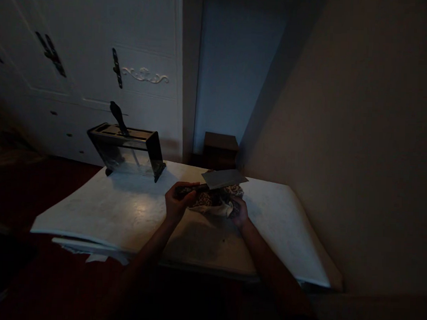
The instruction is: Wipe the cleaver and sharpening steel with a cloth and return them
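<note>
- At the lower centre of the frame, two bare forearms are stretched forward over the near edge of the table [134, 229], and both hands are held above its pale top
- Just below the middle of the frame, a dark knife handle is gripped by the left hand [177, 200], with the fingers closed around it
- A bunched patterned cloth [203, 198], brown and pale, is held by the right hand [239, 211]; how tightly it is pinched cannot be told in the dim light
- The knife [225, 179] is held at the centre of the frame, its broad grey blade pointed to the right, above the cloth; whether the two are touching cannot be made out
- Left of centre, a knife holder [153, 151] with a dark frame and see-through sides is stood upright on the table, and a second knife [117, 115] is held in it, black handle up
- At the upper left, a white wardrobe [148, 31] with dark handles is seen
- Above centre, a brown box [221, 141] is seen beyond the table
</note>
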Available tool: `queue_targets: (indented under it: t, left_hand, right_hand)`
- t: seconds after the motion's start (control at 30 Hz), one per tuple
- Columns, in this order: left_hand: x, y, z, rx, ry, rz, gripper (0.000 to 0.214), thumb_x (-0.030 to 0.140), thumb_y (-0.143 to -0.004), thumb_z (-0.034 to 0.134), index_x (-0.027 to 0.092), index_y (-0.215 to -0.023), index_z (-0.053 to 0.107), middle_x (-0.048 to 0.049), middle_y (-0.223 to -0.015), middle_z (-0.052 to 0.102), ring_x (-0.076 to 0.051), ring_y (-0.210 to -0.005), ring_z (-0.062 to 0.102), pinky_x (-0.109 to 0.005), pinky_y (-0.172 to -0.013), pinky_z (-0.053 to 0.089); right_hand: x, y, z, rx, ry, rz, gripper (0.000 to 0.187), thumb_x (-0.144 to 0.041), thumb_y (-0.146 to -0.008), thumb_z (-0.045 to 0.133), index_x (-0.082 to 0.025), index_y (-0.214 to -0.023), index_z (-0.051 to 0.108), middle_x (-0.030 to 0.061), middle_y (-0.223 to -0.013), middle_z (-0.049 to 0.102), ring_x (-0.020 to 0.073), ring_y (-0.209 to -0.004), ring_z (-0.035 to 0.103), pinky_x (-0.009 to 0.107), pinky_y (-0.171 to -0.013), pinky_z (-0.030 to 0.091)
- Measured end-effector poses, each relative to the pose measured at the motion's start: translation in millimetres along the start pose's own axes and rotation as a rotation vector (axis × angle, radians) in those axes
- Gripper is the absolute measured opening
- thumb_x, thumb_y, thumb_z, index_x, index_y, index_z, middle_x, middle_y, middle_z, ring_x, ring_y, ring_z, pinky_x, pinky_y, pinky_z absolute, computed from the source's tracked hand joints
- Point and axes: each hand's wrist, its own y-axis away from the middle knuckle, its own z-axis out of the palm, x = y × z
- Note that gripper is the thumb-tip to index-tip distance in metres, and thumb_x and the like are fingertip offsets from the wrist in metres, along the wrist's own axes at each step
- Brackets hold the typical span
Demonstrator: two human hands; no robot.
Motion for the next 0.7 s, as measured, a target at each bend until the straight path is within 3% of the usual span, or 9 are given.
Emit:
queue_targets:
  t: [0.1, 0.23, 0.3, 0.4, 0.5, 0.7]
  left_hand:
    - [-10, -11, -20.2, -0.181, -0.035, -0.185, 0.032, 0.037, -0.063, 0.081, 0.016, -0.082, 0.066, -0.0119, -0.100, 0.075, -0.026, -0.086, 0.072, -0.037, -0.076, 0.059]
    - [-12, -27, -30.3, -0.507, -0.136, -0.427, 0.041, 0.037, -0.060, 0.082, 0.016, -0.090, 0.066, -0.0088, -0.082, 0.074, -0.021, -0.062, 0.069, -0.031, -0.057, 0.056]
    - [-13, -33, -27.4, -0.698, -0.227, -0.470, 0.047, 0.036, -0.062, 0.079, 0.016, -0.102, 0.064, -0.0061, -0.080, 0.072, -0.016, -0.055, 0.065, -0.025, -0.049, 0.050]
    - [-19, -40, -19.2, -0.930, -0.420, -0.392, 0.043, 0.040, -0.069, 0.070, 0.014, -0.103, 0.065, -0.0030, -0.079, 0.068, -0.012, -0.056, 0.059, -0.021, -0.049, 0.044]
    - [-33, -44, -14.5, -0.971, -0.568, -0.234, 0.037, 0.045, -0.074, 0.062, 0.013, -0.092, 0.067, -0.0010, -0.076, 0.065, -0.014, -0.064, 0.057, -0.022, -0.057, 0.043]
    - [-53, -42, -19.8, -0.807, -0.689, -0.015, 0.043, 0.042, -0.081, 0.054, 0.012, -0.108, 0.066, -0.0040, -0.090, 0.069, -0.018, -0.075, 0.060, -0.026, -0.071, 0.046]
  right_hand:
    - [-2, -4, -6, 0.064, -0.079, 0.036, 0.023, -0.039, -0.059, 0.070, -0.021, -0.072, 0.071, 0.0024, -0.072, 0.076, 0.0246, -0.070, 0.072, 0.036, -0.071, 0.059]
    - [-7, -4, -7, 0.108, -0.114, 0.042, 0.018, -0.035, -0.058, 0.067, -0.020, -0.067, 0.069, 0.0041, -0.069, 0.074, 0.0248, -0.069, 0.071, 0.035, -0.068, 0.059]
    - [-9, -2, -6, 0.130, -0.136, 0.059, 0.016, -0.034, -0.057, 0.066, -0.020, -0.063, 0.067, 0.0046, -0.066, 0.073, 0.0246, -0.067, 0.071, 0.034, -0.065, 0.059]
    - [-12, 1, -6, 0.163, -0.161, 0.088, 0.014, -0.031, -0.053, 0.065, -0.019, -0.061, 0.066, 0.0037, -0.061, 0.072, 0.0225, -0.057, 0.069, 0.032, -0.055, 0.057]
    - [-14, 2, -6, 0.176, -0.150, 0.087, 0.013, -0.028, -0.052, 0.064, -0.019, -0.061, 0.066, 0.0026, -0.058, 0.071, 0.0203, -0.052, 0.067, 0.030, -0.051, 0.056]
    - [-16, 0, -4, 0.190, -0.103, 0.015, 0.021, -0.023, -0.053, 0.071, -0.018, -0.072, 0.067, 0.0036, -0.070, 0.074, 0.0223, -0.063, 0.070, 0.031, -0.058, 0.057]
